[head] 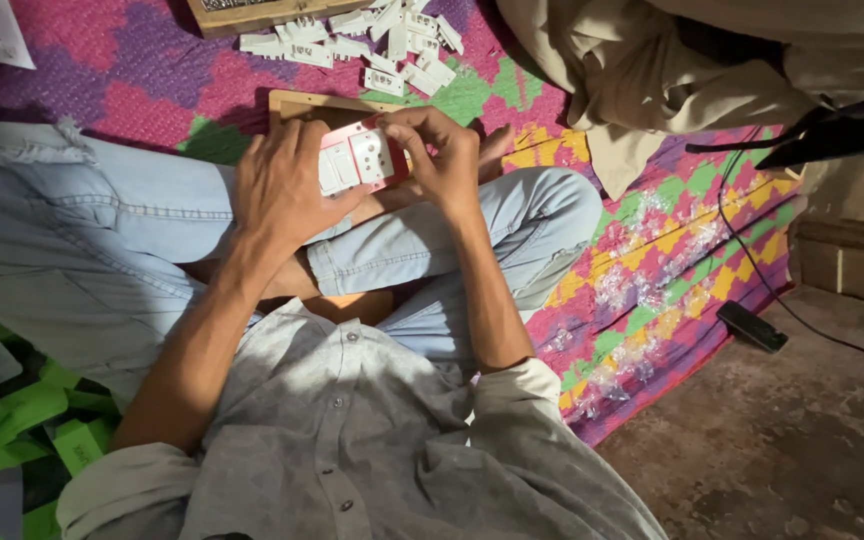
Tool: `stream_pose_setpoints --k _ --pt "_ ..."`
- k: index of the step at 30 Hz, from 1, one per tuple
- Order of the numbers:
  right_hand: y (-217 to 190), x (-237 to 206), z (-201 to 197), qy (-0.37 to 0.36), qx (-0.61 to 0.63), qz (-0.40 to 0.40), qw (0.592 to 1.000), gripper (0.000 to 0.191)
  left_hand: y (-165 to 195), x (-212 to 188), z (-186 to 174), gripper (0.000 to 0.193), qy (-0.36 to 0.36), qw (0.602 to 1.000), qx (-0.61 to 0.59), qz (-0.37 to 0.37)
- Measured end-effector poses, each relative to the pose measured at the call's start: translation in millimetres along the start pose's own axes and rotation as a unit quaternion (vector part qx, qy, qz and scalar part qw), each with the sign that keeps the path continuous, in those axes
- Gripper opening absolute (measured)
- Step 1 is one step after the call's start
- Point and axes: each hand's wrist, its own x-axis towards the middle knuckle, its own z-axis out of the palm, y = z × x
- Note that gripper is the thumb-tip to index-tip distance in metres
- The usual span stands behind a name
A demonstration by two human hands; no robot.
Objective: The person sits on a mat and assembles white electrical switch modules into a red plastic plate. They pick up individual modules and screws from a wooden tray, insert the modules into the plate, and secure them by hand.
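I sit cross-legged on a colourful woven mat [652, 250]. My left hand [282, 185] and my right hand [442, 150] both grip a red plate [367, 155] that carries white switch and socket modules. The left fingers wrap its left side; the right thumb and fingers pinch its right edge near a white socket piece. The plate rests over a wooden board [297, 105] lying by my knees.
A heap of white plastic switch parts [372, 45] lies on the mat beyond the board, beside a wooden frame [242, 15]. Beige cloth [672, 60] is at upper right. A black cable and small black device [752, 325] lie on the mat's edge. Green packaging [12, 420] sits at lower left.
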Motion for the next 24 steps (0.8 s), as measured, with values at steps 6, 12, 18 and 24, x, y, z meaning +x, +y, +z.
stream_pose_setpoints --k 6,12,18,24 --pt "-18 10 -1 -0.005 -0.124 -0.103 0.987 0.014 -3 6 0 0.070 -0.004 1.000 0.004 0.002" --pt "-30 7 5 -0.010 -0.153 -0.095 0.984 0.016 0 2 0 0.070 0.012 1.000 0.020 0.020" --pt "-32 2 7 -0.019 -0.187 -0.104 0.977 0.021 3 -2 2 0.070 0.001 0.999 0.043 0.020" --pt "-6 7 11 -0.027 -0.087 -0.047 0.995 0.021 6 -2 -2 0.074 -0.024 0.997 0.058 0.036"
